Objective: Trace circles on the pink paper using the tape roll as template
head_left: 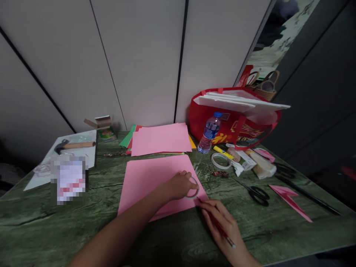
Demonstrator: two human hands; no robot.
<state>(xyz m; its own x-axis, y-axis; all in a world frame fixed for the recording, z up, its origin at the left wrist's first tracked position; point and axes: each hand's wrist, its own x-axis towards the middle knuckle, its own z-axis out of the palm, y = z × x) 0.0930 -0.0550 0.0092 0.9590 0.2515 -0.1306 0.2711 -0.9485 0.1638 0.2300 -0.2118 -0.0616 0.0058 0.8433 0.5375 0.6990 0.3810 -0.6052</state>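
Surface [102, 230]: green, wood-grained, set against pale wall panels [139, 55] with dark seams; right side of room dim. Red bag [200, 124] stands at the far edge, right of centre. Pencil [222, 231]: at near right corner of pink sheet [141, 178], long axis slanting; tip points away and leftward, just beside the ring [198, 190], butt end toward the person. Right hand [230, 226]: grip clamped on pencil. Left hand [176, 186]: grip closed on ring, which lies on sheet.
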